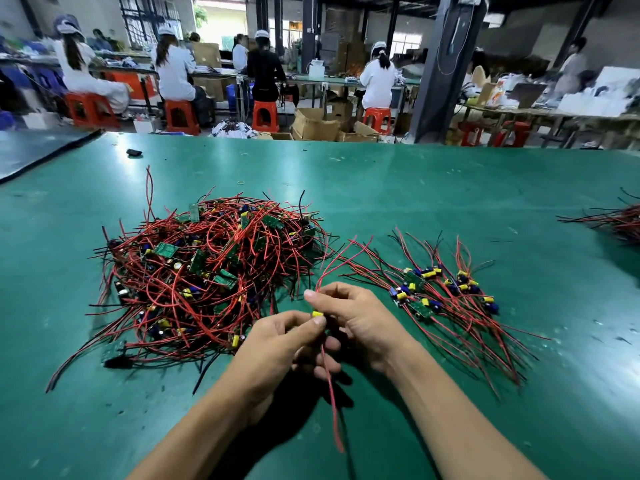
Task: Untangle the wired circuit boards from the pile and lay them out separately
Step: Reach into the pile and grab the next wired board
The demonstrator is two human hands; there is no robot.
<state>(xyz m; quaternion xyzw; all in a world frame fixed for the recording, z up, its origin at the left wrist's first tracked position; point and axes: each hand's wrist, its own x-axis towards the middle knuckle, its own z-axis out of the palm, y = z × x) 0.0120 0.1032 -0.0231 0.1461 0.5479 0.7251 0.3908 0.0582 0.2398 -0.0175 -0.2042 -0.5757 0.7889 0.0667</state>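
A big tangled pile (207, 271) of small green circuit boards with red and black wires lies on the green table (415, 188), left of centre. To the right, several separated boards (443, 292) lie side by side with their wires fanned out. Between the two, my left hand (277, 344) and my right hand (356, 320) together hold one wired board (318, 314); only its yellow component shows between the fingers. One red wire rises from my right fingertips, another hangs down toward me.
Another bundle of red and black wires (620, 220) lies at the table's right edge. A small black object (134, 152) and a rubber band (240, 182) sit toward the far side. Beyond the table, people sit on red stools at benches.
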